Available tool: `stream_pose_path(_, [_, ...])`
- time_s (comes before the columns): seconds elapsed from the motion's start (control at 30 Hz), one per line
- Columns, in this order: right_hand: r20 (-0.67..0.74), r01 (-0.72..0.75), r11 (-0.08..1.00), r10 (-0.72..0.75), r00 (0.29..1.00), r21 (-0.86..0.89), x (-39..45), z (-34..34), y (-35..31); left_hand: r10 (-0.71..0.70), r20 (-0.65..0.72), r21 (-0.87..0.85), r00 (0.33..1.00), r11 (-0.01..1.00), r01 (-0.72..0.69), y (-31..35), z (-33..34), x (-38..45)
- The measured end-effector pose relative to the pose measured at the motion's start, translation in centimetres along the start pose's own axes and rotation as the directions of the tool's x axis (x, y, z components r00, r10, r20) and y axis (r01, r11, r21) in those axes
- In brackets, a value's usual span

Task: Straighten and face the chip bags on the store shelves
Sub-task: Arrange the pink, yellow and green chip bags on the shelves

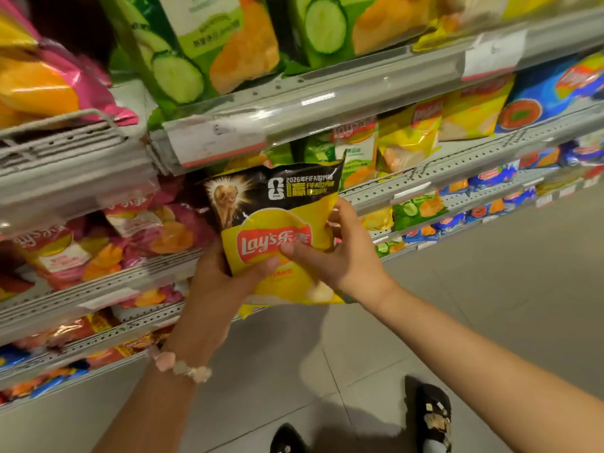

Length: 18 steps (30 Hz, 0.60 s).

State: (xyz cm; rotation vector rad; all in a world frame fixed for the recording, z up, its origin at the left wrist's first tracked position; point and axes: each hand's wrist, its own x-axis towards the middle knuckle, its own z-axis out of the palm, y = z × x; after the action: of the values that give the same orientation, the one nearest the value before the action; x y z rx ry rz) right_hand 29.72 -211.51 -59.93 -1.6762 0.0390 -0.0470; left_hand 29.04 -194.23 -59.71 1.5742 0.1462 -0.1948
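Between my two hands, in front of shelf edge: glossy yellow-and-black foil Lay's chip bag [281, 233], upright, logo facing me. My left hand [219, 282] grasps lower left edge, thumb across front. My right hand [340, 253] pinches right side, thumb on red logo, fingers behind. Judge bag light, air-puffed, slick, crackly; chips fragile, so hold by edges or seams, no squeezing middle. Bag bottom partly covered by my hands. Gap behind bag hidden. White shelf price tag [215, 142] above my left hand blurred, unreadable.
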Motion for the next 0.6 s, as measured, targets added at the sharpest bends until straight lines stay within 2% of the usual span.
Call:
stream_pose_path(0.2, [-0.022, -0.055, 0.998, 0.056, 0.998, 0.018, 2.1, -11.7, 1.2, -0.043, 0.092, -0.103, 0.995, 0.993, 0.053, 0.8, 10.4, 3.0])
stream_pose_path(0.37, [0.064, -0.109, 0.992, 0.105, 0.992, 0.063, 4.2, -22.1, 2.3, -0.121, 0.221, -0.127, 0.968, 0.980, 0.152, 2.2, 19.3, 5.7])
stream_pose_path(0.47, [0.072, -0.111, 0.993, 0.107, 0.992, 0.047, 5.2, -27.0, 3.0, -0.141, 0.221, -0.139, 0.965, 0.975, 0.175, 2.4, 24.3, 6.8])
stream_pose_path(0.6, [0.016, -0.128, 0.990, 0.128, 0.992, 0.052, 6.4, -31.3, 4.0, -0.094, 0.199, -0.108, 0.975, 0.987, 0.117, 2.0, 29.0, 8.5])
